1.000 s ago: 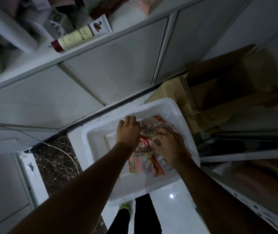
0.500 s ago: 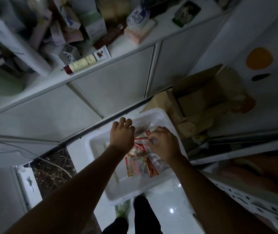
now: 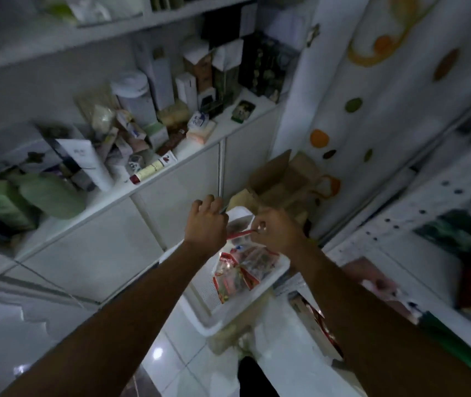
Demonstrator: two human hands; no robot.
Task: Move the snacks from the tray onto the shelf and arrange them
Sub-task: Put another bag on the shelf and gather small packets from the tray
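Picking snacks (image 3: 237, 270) from the tray (image 3: 217, 322)
My right hand (image 3: 277, 232) pinches a packet (image 3: 241, 232); left hand (image 3: 206, 223) curled, hold unclear. Next: reach the shelf (image 3: 228, 124).

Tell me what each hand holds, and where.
Right hand pinches a snack packet by its red top edge. Left hand's fingers are curled; whether they hold anything cannot be told.

A white plastic tray (image 3: 220, 320) with a perforated floor sits low in front of a white shelf (image 3: 224, 126), which stands higher and farther back. Several snack packets (image 3: 237, 272), clear plastic with red edges and labels, lie overlapping in a loose heap in the tray. One more packet (image 3: 238, 232), clear with a red strip, is raised above the tray's far end, between the curled left hand (image 3: 207, 224) and the right hand (image 3: 277, 232), which pinches its red edge.
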